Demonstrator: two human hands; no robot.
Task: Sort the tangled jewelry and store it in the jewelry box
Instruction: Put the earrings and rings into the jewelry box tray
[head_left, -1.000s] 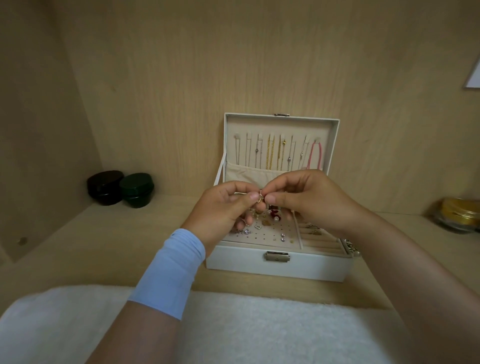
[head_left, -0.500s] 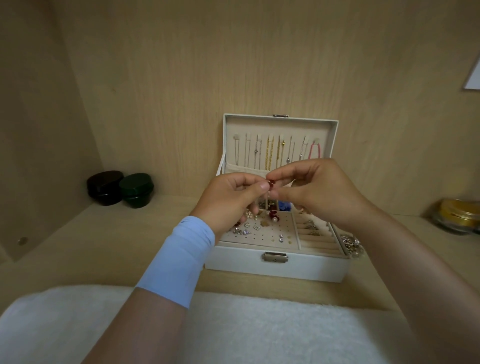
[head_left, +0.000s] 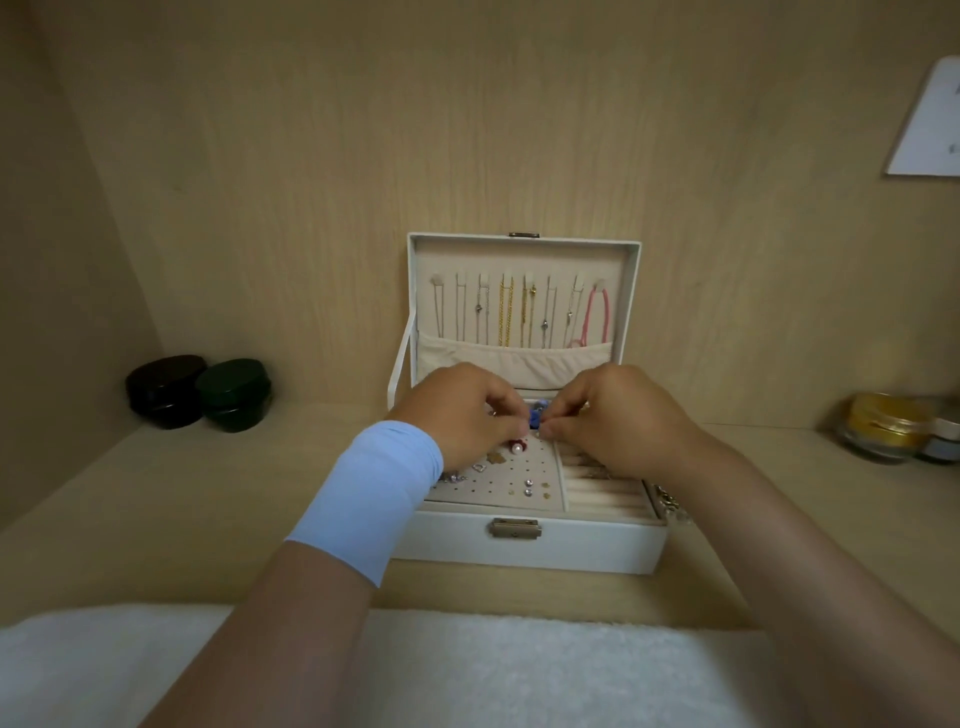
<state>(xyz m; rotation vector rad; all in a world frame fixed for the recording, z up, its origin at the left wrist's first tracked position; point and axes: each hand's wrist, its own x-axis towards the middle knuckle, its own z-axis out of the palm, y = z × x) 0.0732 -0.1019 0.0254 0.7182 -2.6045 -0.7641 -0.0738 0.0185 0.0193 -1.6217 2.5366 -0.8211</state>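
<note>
My left hand (head_left: 462, 415) and right hand (head_left: 618, 423) are lower now, inside the jewelry box (head_left: 571, 545), fingers pinching a blue piece (head_left: 536, 415), probably to seat it.

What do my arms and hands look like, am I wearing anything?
A plain light blue fabric band wraps the wrist behind the left hand. The right hand and forearm are bare; no sleeve, watch or ring shows.

Light dim, warm and even, source not shown; soft shadows beneath the box (head_left: 571, 551) and beside the jars (head_left: 234, 387), faint sheen on jar lids; wide-angle bowing toward edges; focus soft throughout, small pieces (head_left: 529, 486) in the box blurred, left side in deeper shade.
</note>
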